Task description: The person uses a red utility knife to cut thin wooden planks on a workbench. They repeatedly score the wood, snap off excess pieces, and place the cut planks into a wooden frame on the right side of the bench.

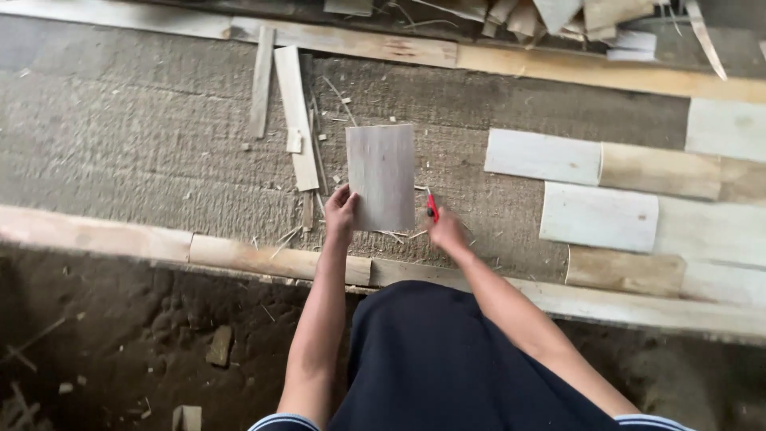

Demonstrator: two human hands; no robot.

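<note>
Thin grey wood sheet lies flat on the rough table, dead ahead of the person, long axis running straight away from the body, short edges near and far. Both hands sit at the near short edge, one per corner. Left hand is on the near-left corner, fingers curled over the edge, thumb side against the sheet, so it's pinching or pinning that corner; can't tell whether fingers go under it. Right hand is just off the near-right corner, closed around a small red-handled tool, looks like a cutter or marker, tip hidden, pointing up along the right long edge. Left hand is the one actually touching the sheet; right hand is beside it, tool close to the edge but contact not clear. So the sheet extends away from both hands, nothing of it behind them. Near edge of the sheet sits just short of the long plank that forms the front lip of the table. Left of the sheet, apart from it: two narrow wood strips lying roughly parallel to its long axis, with splinters and shavings around. Right, well apart: a patch of pale and brown flat boards laid side by side in rows, long axes crosswise to the sheet. Far edge: another long plank and a pile of offcuts. Below the table lip is bare dirt floor.
</note>
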